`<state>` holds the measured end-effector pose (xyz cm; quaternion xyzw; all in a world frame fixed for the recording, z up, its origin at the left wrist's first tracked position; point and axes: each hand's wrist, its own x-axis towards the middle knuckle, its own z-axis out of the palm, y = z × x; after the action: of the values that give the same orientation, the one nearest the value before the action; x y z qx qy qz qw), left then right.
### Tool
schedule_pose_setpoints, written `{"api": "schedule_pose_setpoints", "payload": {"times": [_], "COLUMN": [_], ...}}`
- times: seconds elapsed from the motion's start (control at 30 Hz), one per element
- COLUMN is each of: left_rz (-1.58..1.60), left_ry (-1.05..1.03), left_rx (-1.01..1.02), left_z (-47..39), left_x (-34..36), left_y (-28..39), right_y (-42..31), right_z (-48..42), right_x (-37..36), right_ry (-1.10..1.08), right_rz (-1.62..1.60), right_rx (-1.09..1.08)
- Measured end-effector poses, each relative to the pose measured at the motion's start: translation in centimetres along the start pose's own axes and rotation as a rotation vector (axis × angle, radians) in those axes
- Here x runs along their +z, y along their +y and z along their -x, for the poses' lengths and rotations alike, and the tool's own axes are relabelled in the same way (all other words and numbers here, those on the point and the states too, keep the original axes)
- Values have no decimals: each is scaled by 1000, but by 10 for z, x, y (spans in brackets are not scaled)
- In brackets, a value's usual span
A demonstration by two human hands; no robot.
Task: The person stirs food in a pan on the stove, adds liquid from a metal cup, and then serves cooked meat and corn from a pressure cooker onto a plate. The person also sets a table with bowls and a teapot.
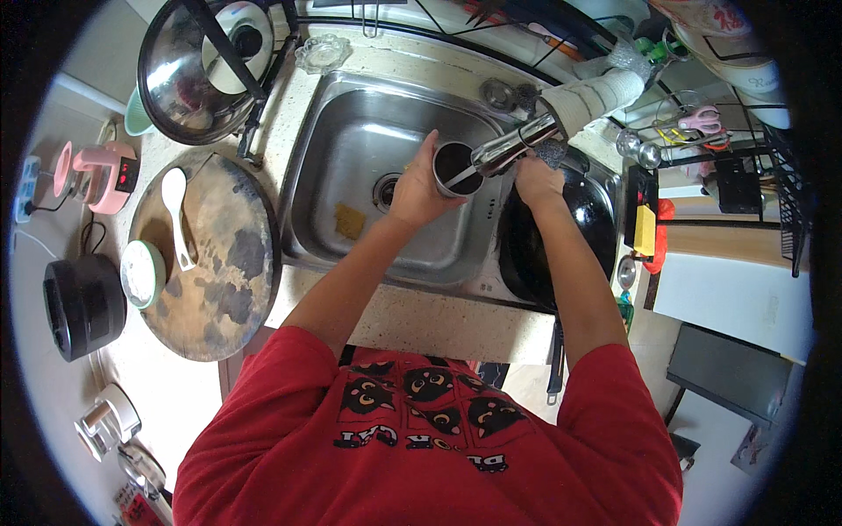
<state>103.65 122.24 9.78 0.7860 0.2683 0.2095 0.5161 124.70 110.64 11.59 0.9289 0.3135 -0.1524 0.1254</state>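
Note:
My left hand point(424, 191) is wrapped around a metal cup point(458, 192) with a dark interior, held over the stainless steel sink point(316, 164). From the chrome faucet spout point(513, 146), a stream of water point(460, 176) runs into the cup. My right hand point(541, 183) is curled close beside the spout, above a black wok point(582, 217); its fingertips are hidden, so its grip cannot be made out. In the sink basin, a yellow sponge point(349, 221) lies left of the drain point(383, 192).
Left of the sink, a round wooden chopping board point(217, 302) carries a white spoon point(176, 214) and a green-rimmed bowl point(142, 273). Behind it stands a large pot lid point(172, 79) in a black rack. The wok's handle point(556, 361) juts past the counter's front edge.

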Motion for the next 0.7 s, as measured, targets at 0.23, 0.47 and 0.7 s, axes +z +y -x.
{"api": "schedule_pose_setpoints", "payload": {"times": [0.23, 0.47, 0.7], "left_rz": [30, 92, 61], "left_ry": [129, 424, 778], "left_rx": [62, 70, -129], "left_z": [34, 173, 400], "left_x": [-8, -43, -50], "left_y": [18, 49, 113], "right_y": [40, -12, -86], "right_z": [-11, 126, 322], "right_x": [-15, -62, 18], "right_ry": [80, 211, -585], "right_rz": [91, -243, -658], "right_rx": [-267, -634, -1411]}}
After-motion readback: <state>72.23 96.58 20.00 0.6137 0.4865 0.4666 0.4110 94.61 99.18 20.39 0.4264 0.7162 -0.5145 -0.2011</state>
